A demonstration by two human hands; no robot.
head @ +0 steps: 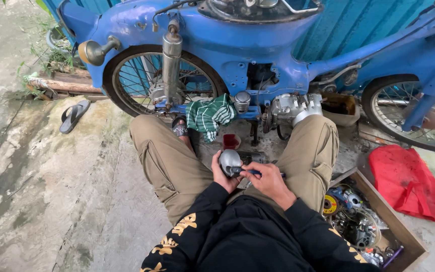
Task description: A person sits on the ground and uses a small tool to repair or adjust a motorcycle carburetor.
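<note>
Blue step-through motorbike fills far side, parked on concrete floor; open wooden box near its front wheel, right of knees, holds jumbled metal parts and yellow disc; small red cup below engine, contents unclear; rounded grey metal engine part in lap, left hand fingers wrapped around it; right hand fingers closed on blue-handled tool, tip at part; best brace part firmly, keep tool square, light pressure.
</note>
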